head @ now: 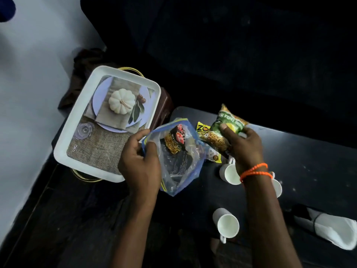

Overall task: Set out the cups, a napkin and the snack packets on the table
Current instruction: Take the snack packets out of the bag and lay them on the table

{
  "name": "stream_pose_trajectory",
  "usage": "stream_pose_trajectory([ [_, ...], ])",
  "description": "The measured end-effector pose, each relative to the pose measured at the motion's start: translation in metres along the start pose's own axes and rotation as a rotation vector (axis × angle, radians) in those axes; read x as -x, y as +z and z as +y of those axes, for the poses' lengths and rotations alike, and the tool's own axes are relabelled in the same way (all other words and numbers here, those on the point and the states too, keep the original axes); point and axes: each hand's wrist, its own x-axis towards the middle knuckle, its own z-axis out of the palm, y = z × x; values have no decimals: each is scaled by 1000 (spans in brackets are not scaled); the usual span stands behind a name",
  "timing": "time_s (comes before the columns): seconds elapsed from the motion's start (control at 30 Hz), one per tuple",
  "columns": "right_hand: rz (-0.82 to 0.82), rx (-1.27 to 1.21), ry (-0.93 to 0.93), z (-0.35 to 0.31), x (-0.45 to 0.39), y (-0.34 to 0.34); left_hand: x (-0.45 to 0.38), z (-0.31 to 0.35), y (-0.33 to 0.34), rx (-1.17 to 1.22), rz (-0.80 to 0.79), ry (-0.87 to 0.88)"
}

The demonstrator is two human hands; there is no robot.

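At the centre of the dark bench (309, 161), the left hand (140, 167) pinches the rim of a clear zip bag (179, 167) with thumb and fingers pressed together on the blue seal, holding the mouth open. The right hand (245, 149) grips a green snack packet (226, 130), fingers closed around its lower half, thumb on its face, at 1 o'clock from the bag.

Procedure for the step in hand, as judged from the layout: keep the bag mouth held wide with the left hand, and set the green packet flat on bare bench surface, clear of the cups. A yellow snack packet (204, 130) already lies on the bench between bag and green packet. A red-and-dark snack packet (176, 140) remains inside the bag and likely comes out next.

Obstructions: a white cup (229, 174) lies on its side directly below the right wrist; a second cup (277, 187) is partly hidden by the forearm at 4 o'clock of it; a third cup (227, 225) lies at 6 o'clock. Any low sweep of the right arm risks rolling them. The rolled white napkin (332, 231) rests at 4 o'clock, well apart.

A white tray (77, 132) with a printed pumpkin picture sits at 9 o'clock, just beside the left hand, resting on a separate stand.
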Motion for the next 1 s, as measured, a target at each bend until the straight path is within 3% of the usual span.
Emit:
stream_pose_trajectory([
  [0.03, 33, 89, 42, 15, -17, 3, 1, 0, 0, 24, 10, -5],
  [0.13, 36, 656, 90, 56, -45, 15, 5, -1, 3, 37, 17, -1],
  [0.23, 48, 838, 22, 72, -44, 24, 9, -2, 3, 45, -33, -1],
  [0.37, 211, 874, -156, 53, -23, 24, 11, -3, 2, 35, -64, -13],
  [0.5, 338, 386, -552, 1, 37, 20, 12, 1, 4, 48, -69, 0],
  [0.57, 139, 324, -687, -15, 70, 25, 14, 1, 6, 54, -64, -4],
  [0.63, -187, 497, -544, -18, 84, 48, 17, 2, 6, 54, -56, -7],
  [0.7, -369, 863, -343, -7, 79, 78, 20, 3, 8, 47, -50, 11],
  [0.77, -338, 1026, -140, 11, 67, 96, 24, 4, 10, 61, -52, 24],
  [0.9, -516, 1200, -82, 43, 39, 95, 30, 1, 16, 26, -76, 44],
  [0.93, -493, 1158, -50, 46, 32, 97, 31, 0, 16, 11, -80, 52],
  [1.0, -400, 1129, -161, 44, 22, 103, 32, -3, 16, 12, -80, 65],
])
